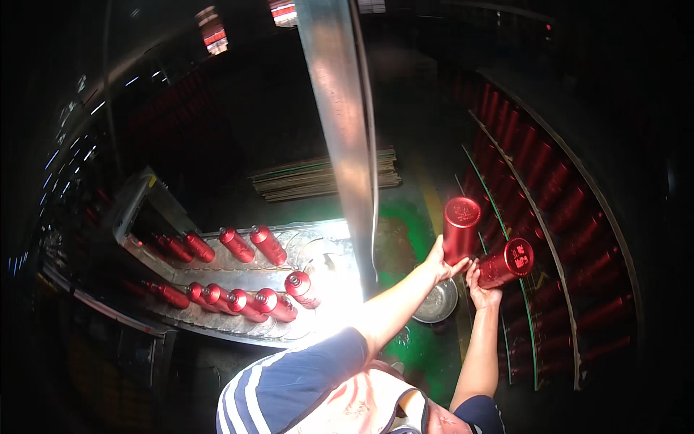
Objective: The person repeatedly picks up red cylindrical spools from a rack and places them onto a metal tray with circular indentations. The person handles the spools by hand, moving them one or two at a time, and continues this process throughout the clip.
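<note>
Both arms reach out to the right, away from the bright conveyor. My left hand (442, 265) is closed around the lower part of a glossy red bottle (460, 235), whose flat, marked base faces up. Close beside it, my right hand (482, 291) grips a second red bottle (499, 267). That one tilts to the right, its marked base turned toward the upper right. Just beyond the hands stand racks of similar red bottles (555, 192), dim in the shadow. The neck ends of both held bottles are hidden.
On my left, a looped conveyor (231, 275) carries two rows of upright red bottles (269, 244) with silver necks. A metal post (340, 108) rises ahead. Behind it lies a stack of flat boards (289, 181). A round metal basin (438, 302) sits below my hands.
</note>
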